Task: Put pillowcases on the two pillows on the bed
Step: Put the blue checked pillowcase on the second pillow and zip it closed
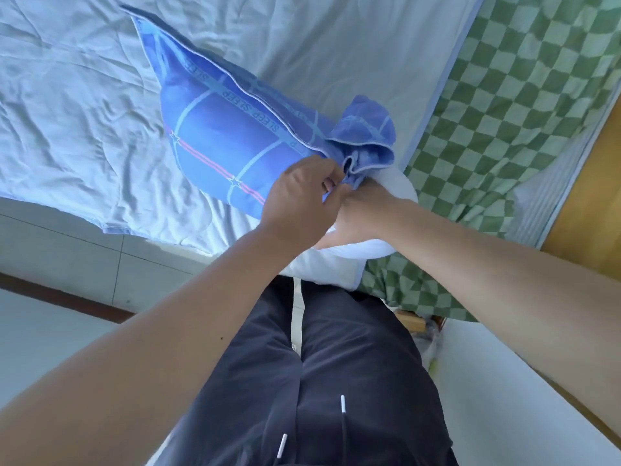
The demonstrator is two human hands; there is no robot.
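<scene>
Floor tiles (60, 250) in pale grey lie at the left, beside the bed (84, 95) with its crumpled light blue sheet; farther right we see a green checked blanket (510, 105) and a wooden edge (584, 203). The pillow (353, 260), mostly inside the blue pillowcase (221, 142), lies on the bed with its long axis running from upper left down toward us; its white end sticks out at the open mouth. Our left hand (299, 200) pinches the bunched pillowcase hem with curled fingers; our right hand (363, 210) grips the same hem from beneath, pressed against the bare pillow.
</scene>
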